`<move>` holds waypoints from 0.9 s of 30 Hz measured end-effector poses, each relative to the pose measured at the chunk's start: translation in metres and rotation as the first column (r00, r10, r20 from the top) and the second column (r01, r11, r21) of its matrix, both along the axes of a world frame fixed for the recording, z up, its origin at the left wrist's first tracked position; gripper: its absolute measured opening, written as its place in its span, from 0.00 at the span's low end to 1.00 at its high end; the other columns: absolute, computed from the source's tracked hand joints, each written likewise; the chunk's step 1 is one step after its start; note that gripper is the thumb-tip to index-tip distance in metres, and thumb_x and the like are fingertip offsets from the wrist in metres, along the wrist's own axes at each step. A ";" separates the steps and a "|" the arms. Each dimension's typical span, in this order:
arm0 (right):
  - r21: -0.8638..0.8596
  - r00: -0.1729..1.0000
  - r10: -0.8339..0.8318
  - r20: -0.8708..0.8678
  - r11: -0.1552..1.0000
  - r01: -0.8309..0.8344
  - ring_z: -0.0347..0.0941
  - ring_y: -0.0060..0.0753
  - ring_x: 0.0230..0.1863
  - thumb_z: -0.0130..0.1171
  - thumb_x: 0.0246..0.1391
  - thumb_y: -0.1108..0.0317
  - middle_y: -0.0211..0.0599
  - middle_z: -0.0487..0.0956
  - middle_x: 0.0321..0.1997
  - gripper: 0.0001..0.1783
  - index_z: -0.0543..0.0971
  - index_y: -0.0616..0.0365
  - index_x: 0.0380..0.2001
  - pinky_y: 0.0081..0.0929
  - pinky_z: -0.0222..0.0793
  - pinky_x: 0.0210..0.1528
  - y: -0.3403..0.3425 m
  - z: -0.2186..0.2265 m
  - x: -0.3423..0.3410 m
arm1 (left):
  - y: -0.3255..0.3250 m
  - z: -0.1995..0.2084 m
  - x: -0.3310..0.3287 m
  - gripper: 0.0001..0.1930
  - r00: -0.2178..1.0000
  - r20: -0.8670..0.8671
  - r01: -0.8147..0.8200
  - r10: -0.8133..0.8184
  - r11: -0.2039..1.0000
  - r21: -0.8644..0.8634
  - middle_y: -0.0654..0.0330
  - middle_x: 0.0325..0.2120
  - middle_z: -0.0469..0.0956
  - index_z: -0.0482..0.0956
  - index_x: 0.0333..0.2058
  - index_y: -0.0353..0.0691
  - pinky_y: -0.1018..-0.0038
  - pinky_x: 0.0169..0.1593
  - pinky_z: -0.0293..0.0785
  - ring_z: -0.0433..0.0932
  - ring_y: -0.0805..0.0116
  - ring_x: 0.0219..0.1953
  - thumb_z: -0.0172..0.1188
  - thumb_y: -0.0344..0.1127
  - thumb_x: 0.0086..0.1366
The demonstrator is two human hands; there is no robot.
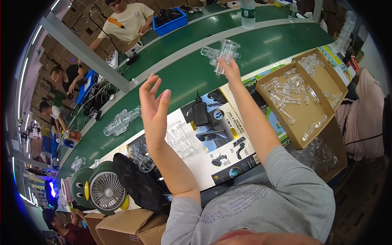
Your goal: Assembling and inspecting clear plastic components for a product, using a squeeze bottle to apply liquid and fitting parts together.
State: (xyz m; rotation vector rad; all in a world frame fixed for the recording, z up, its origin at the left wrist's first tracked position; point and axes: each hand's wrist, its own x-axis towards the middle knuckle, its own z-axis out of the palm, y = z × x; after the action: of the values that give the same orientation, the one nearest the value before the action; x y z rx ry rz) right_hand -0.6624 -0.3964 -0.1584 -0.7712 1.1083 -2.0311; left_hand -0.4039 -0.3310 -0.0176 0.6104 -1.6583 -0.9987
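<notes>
My right hand (230,72) reaches out over the green belt, its fingers closed around a clear plastic part (228,48) with a wide round rim. Another clear part lies close against it, and I cannot tell if the two are joined. Raised to the left, my left hand (155,112) has its fingers apart and holds nothing. Below it, several clear plastic pieces (179,141) sit on the printed cardboard (208,163). A black squeeze bottle with a pointed nozzle (199,112) stands between my forearms. Left of my left hand, a clear ribbed assembly (122,122) lies on the belt.
At right, cardboard trays (302,141) hold several clear tubes. A green penguin-shaped fan (107,190) and a black cloth bag (139,183) are at the near left. A large water bottle (248,14) and blue bin (169,26) stand beyond. Co-workers sit across the line.
</notes>
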 end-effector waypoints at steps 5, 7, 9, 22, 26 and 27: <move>-0.131 0.920 0.168 0.354 0.983 -0.129 0.73 0.30 0.42 0.58 0.51 0.62 0.36 0.73 0.44 0.20 0.70 0.58 0.45 0.27 0.70 0.44 -0.001 -0.029 -0.015 | 0.001 0.001 0.001 0.21 1.000 0.001 0.000 0.000 1.000 0.006 0.53 0.55 0.59 0.61 0.53 0.36 0.67 0.55 0.62 0.60 0.57 0.59 0.51 0.33 0.62; -0.218 0.827 0.272 0.492 0.958 -0.186 0.72 0.32 0.45 0.57 0.52 0.63 0.37 0.72 0.47 0.20 0.69 0.59 0.47 0.29 0.71 0.44 -0.003 -0.032 -0.013 | 0.000 -0.001 0.002 0.21 1.000 0.007 0.007 -0.007 1.000 0.009 0.53 0.55 0.60 0.61 0.53 0.36 0.67 0.54 0.62 0.60 0.57 0.59 0.51 0.33 0.62; -0.228 0.829 0.270 0.489 0.957 -0.178 0.72 0.33 0.45 0.56 0.52 0.63 0.38 0.72 0.46 0.20 0.69 0.60 0.47 0.28 0.71 0.44 -0.005 -0.034 -0.014 | -0.001 -0.002 0.001 0.21 1.000 -0.002 0.022 -0.022 1.000 0.015 0.53 0.55 0.59 0.61 0.53 0.36 0.67 0.54 0.62 0.60 0.57 0.58 0.51 0.32 0.62; -0.345 0.700 0.457 0.549 0.886 -0.308 0.69 0.44 0.49 0.57 0.52 0.65 0.47 0.69 0.49 0.19 0.69 0.64 0.44 0.28 0.70 0.49 -0.019 -0.028 -0.022 | -0.011 -0.005 0.003 0.23 0.994 -0.002 0.106 -0.106 0.994 0.013 0.52 0.58 0.56 0.60 0.52 0.39 0.66 0.55 0.61 0.58 0.59 0.59 0.56 0.32 0.59; -0.288 0.733 0.331 0.594 0.938 -0.191 0.63 0.50 0.55 0.57 0.52 0.65 0.41 0.66 0.52 0.16 0.69 0.60 0.42 0.34 0.68 0.53 -0.026 -0.044 -0.032 | -0.013 -0.011 0.002 0.22 0.995 0.001 0.099 -0.099 0.995 -0.018 0.57 0.55 0.61 0.62 0.51 0.39 0.70 0.53 0.63 0.61 0.62 0.57 0.56 0.32 0.58; -0.273 0.734 0.367 0.572 0.929 -0.252 0.63 0.52 0.55 0.57 0.52 0.65 0.41 0.65 0.52 0.16 0.68 0.60 0.42 0.38 0.69 0.52 -0.024 -0.041 -0.027 | -0.011 -0.012 0.007 0.22 0.996 0.011 0.085 -0.085 0.996 -0.015 0.57 0.55 0.60 0.62 0.51 0.39 0.70 0.53 0.64 0.61 0.62 0.57 0.57 0.32 0.58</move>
State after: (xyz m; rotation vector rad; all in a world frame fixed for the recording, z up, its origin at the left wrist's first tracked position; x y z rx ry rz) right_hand -0.6891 -0.4199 -0.1992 -0.2902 0.3884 -1.8876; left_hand -0.3965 -0.3423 -0.0292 0.5399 -1.7119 -1.0446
